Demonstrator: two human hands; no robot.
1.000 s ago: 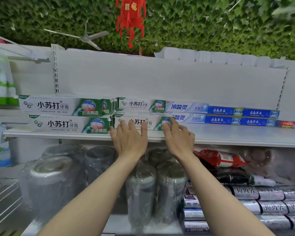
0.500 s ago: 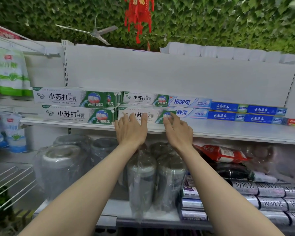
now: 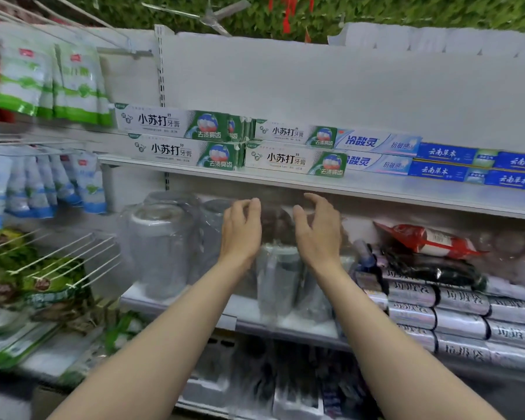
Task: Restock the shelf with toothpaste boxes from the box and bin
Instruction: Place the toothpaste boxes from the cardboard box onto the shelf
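White-and-green toothpaste boxes (image 3: 296, 163) lie in two stacked rows on the white shelf (image 3: 376, 189), with pale blue boxes (image 3: 376, 163) and dark blue boxes (image 3: 443, 171) further right. My left hand (image 3: 243, 228) and my right hand (image 3: 317, 225) hover side by side below the shelf's front edge, apart from the boxes. The fingers of both hands are loosely curled and hold nothing. The supply box and bin are out of sight.
Plastic-wrapped grey pots (image 3: 161, 247) stand on the lower shelf behind my hands. Silver rolls (image 3: 461, 313) and a red packet (image 3: 431, 241) lie to the right. Hanging pouches (image 3: 49, 83) and wire racks (image 3: 52, 259) fill the left side.
Both hands have come off the lower white-and-green box and dropped below the shelf edge, fingers now relaxed. My view has swung right and down, so the shelf sits higher in frame.
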